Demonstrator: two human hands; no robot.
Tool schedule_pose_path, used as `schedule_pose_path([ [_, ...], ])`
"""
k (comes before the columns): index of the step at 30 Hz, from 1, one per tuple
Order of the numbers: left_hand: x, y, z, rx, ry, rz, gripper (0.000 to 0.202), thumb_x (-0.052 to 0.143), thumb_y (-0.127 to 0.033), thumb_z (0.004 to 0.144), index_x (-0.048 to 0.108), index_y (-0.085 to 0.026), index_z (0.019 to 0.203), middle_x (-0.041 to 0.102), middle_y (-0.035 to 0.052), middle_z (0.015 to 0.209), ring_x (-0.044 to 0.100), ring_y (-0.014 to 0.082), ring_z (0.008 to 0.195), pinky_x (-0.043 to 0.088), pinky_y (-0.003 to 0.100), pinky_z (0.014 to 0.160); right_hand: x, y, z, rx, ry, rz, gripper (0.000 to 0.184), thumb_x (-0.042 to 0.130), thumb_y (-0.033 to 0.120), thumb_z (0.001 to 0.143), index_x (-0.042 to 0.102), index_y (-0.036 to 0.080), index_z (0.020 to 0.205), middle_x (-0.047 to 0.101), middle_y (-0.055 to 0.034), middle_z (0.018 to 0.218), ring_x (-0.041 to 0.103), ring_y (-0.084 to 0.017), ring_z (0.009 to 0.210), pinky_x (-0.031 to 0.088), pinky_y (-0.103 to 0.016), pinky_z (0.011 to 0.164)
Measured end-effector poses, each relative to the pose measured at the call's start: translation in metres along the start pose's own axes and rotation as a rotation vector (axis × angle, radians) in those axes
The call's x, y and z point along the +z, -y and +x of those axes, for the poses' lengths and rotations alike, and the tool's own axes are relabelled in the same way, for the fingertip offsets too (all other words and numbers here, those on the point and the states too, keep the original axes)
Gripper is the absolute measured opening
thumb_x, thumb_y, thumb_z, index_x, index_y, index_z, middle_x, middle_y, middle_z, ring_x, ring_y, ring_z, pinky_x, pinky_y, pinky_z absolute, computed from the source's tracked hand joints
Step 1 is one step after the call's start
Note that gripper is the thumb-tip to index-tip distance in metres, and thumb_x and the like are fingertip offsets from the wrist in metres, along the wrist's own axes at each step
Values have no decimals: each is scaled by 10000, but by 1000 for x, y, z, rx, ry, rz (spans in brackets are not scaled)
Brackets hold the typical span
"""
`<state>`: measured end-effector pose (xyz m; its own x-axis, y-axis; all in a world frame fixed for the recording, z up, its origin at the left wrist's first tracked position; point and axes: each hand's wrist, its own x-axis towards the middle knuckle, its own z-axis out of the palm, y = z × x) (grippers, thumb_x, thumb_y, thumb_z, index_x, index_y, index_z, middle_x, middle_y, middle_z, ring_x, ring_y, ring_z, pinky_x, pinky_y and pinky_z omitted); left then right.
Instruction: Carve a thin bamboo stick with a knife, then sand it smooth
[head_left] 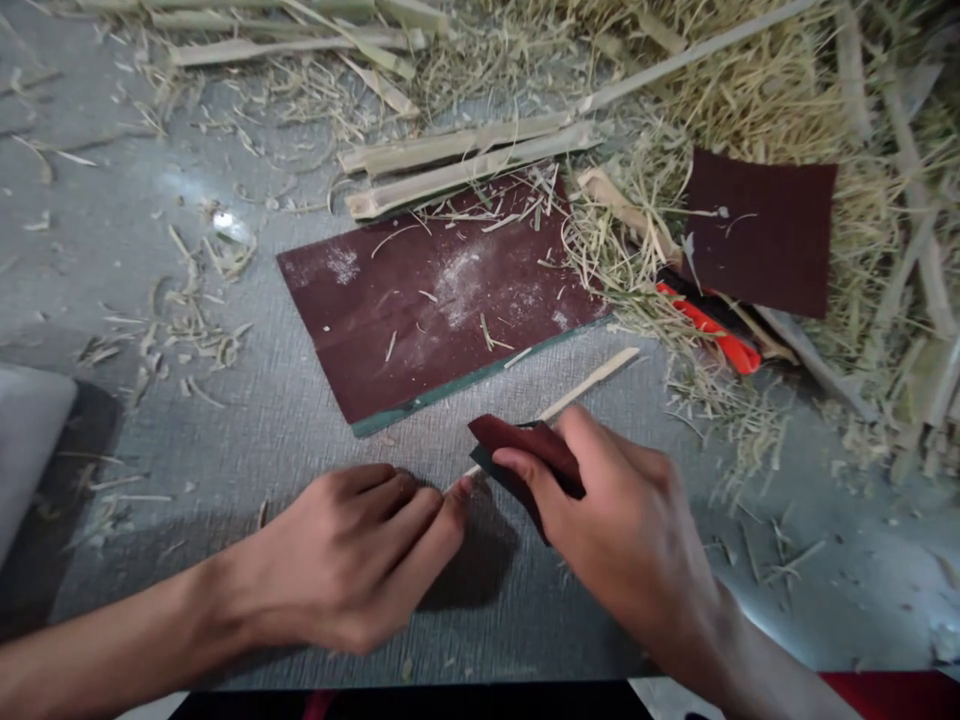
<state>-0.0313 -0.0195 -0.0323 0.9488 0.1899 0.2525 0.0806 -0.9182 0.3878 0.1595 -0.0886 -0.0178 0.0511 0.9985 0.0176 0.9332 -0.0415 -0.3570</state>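
My left hand [367,560] is closed, its thumb and forefinger pinching the near end of a thin pale wooden stick [592,382]. In my right hand [622,520] is a folded piece of sandpaper [525,445], dark red-brown outside with a dark green side showing. The sandpaper is wrapped around the middle of the stick, whose far end pokes out to the upper right. Just beyond both hands lies a large sheet of sandpaper [405,340], dusted with pale powder and shavings. What my right fingers do beneath the fold is hidden.
Split stalks [472,170] lie across the large sheet's back edge. A heap of shavings [735,110] fills the back right. On it rest a small dark sandpaper square [757,230] and a red-and-black object [712,325], partly covered. A pale flat object [30,430] sits at left.
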Motion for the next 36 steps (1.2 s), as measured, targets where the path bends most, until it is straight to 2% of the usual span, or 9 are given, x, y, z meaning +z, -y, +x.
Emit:
schedule_pose_path([
  [6, 3, -1, -5, -59, 47, 0, 268, 264, -89, 938, 531, -65, 952, 546, 17, 613, 509, 144, 498, 467, 271, 472, -1, -5, 4, 45, -101, -134, 305, 592, 416, 841, 443, 202, 683, 534, 44, 536, 508, -105, 435, 292, -231, 426],
  [10, 3, -2, -3, -44, 17, 3, 282, 256, -85, 933, 537, -67, 923, 556, 26, 605, 530, 153, 507, 477, 278, 475, 1, -2, 1, -29, -27, -68, 273, 539, 379, 883, 447, 200, 699, 553, 37, 555, 518, -103, 441, 291, -231, 423],
  [14, 3, -3, -1, -62, -14, 19, 278, 268, -81, 931, 540, -65, 878, 535, 17, 568, 509, 145, 464, 465, 266, 442, 0, -4, 2, 48, -96, -168, 298, 572, 407, 857, 445, 199, 687, 520, 38, 511, 472, -103, 406, 259, -240, 418],
  [18, 3, -2, 0, -27, 21, 25, 263, 278, -79, 926, 539, -58, 903, 545, 26, 595, 526, 155, 492, 476, 279, 463, 0, -5, 2, 8, -18, -80, 262, 548, 371, 879, 452, 197, 708, 569, 28, 563, 519, -108, 440, 272, -237, 428],
  [22, 3, -2, 1, -34, -10, 52, 273, 282, -66, 922, 551, -56, 880, 538, 21, 565, 510, 147, 469, 467, 268, 445, 1, -5, 3, 49, -78, -139, 281, 593, 386, 845, 448, 196, 696, 559, 27, 551, 499, -112, 423, 249, -241, 419],
  [25, 3, -3, 3, -34, -10, 46, 298, 271, -64, 923, 556, -70, 834, 534, 21, 547, 520, 149, 473, 477, 268, 451, 1, -5, 4, 3, -25, -83, 265, 566, 365, 867, 446, 197, 700, 547, 36, 544, 491, -106, 419, 244, -237, 415],
  [29, 2, -3, 4, -24, -13, 48, 291, 280, -52, 918, 562, -43, 847, 548, 32, 554, 529, 155, 460, 490, 280, 439, 1, -7, 5, 59, -64, -133, 288, 597, 393, 841, 447, 197, 694, 540, 34, 538, 469, -103, 411, 243, -239, 420],
  [33, 1, -4, 4, -15, -16, 62, 292, 285, -54, 916, 571, -30, 857, 562, 46, 556, 555, 167, 474, 508, 291, 450, 2, -6, 6, 5, -1, -88, 264, 581, 368, 856, 453, 195, 702, 543, 34, 543, 491, -108, 426, 245, -239, 419],
  [36, 1, -3, 4, -22, -9, 62, 299, 277, -62, 922, 567, -35, 856, 567, 47, 562, 559, 161, 479, 510, 280, 456, 2, -6, 6, 52, -45, -118, 281, 600, 386, 840, 452, 195, 697, 546, 33, 545, 478, -103, 419, 251, -235, 421],
])
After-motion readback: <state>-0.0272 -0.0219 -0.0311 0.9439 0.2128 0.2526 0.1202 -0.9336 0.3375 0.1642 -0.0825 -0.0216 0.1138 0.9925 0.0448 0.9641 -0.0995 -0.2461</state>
